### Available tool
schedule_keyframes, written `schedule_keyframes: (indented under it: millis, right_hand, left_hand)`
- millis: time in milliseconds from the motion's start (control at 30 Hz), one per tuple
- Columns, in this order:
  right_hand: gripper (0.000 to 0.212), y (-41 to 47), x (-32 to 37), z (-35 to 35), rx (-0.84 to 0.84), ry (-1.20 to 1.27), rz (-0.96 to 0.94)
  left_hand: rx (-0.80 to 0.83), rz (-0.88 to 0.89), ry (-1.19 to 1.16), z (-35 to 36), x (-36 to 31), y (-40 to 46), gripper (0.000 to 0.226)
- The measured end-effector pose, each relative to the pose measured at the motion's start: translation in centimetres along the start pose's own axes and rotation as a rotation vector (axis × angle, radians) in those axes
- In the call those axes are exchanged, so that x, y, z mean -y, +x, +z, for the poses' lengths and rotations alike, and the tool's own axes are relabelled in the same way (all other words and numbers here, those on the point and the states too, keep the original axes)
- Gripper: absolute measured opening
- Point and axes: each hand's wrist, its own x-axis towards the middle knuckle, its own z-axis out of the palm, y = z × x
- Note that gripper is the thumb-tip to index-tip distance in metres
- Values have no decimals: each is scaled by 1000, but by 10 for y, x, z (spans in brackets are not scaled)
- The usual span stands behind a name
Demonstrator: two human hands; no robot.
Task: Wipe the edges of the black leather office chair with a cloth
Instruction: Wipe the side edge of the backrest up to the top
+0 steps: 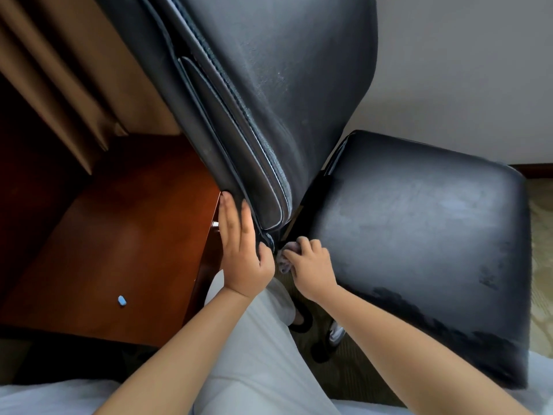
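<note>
Black leather fills most of what I see: the office chair [419, 235] stands right in front of me, its backrest [284, 85] tilted across the upper middle of the view and its seat cushion [419, 250] spreading out to the right of that backrest. My left hand [244, 250] lies flat against the lower outer edge of the backrest, fingers straight and close together, pointing up along the leather, with the thumb hooked toward the bottom corner of the back; it grips nothing. My right hand [308, 265] sits just to the right of the left one, at the gap where the backrest meets the seat, its fingers curled round a small bunched cloth [285, 259], pale grey with a faint purple tint. The cloth is pressed into that joint at the rear corner of the seat, and only a bit of it shows between the fingers. The seat surface shows dull, streaky patches and worn flaking along its near edge. To the left of the chair stands a reddish-brown wooden counter [119, 235], and on it, well apart from the chair, lies a small blue object [121, 301] I cannot identify. Brown curtains [59, 70] hang behind the counter. Below the chair I see my light grey trousers [254, 339] and a dark slipper [302, 322] on the floor.
</note>
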Motion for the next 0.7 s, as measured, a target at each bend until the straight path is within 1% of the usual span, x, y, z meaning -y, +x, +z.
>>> schedule_keyframes:
  millis: [67,133,200,267,333,400,500,600,700]
  right_hand:
    - [34,6,-2,-1,77,-88,-52]
    - [33,25,-8,-5,94,-131,-27]
    - [35,47,-11,-12,108,-113,96]
    - [37,61,-10,-17,164,-105,195]
    - [36,58,-4,-15,164,-111,182]
    - [37,42,3,-10,162,-121,97]
    - [38,15,11,-6,80,-129,2]
    - [42,-9,14,0,-45,-126,-15]
    - [40,-30,13,3,-66,-189,-46]
  left_hand:
    - [6,-1,-3,-1,-1,1,70]
    - [11,-5,-15,1,-2,2,70]
    - [12,-19,-38,2,-3,2,70]
    - [10,-37,-55,3,-4,4,71]
    - [3,-55,-54,5,-3,6,71]
    - [-20,-64,-46,7,-4,6,69]
    - [-46,-92,-45,10,-5,5,72]
    - [-45,-79,-39,8,-4,5,70]
    - [-63,-58,-33,3,-3,5,65]
